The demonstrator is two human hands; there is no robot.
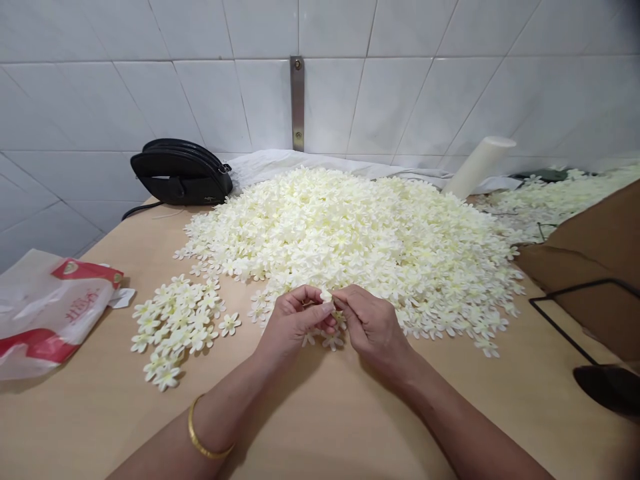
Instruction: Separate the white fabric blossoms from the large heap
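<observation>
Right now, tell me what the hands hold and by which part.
The left hand and right hand together pinch one cream flower at their fingertips; which part of it cannot be told.

Bare table (320, 427) lies open in front; the flower heap (360, 240) blocks behind, small cluster (175, 320) left.

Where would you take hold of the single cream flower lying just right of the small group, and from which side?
Probably pinch one petal tip of the single flower between thumb and forefinger, coming from above and from its right. It lies flat on the table, so there is no thickness to wrap; the small group crowds its left, while its right is bare wood.
</observation>
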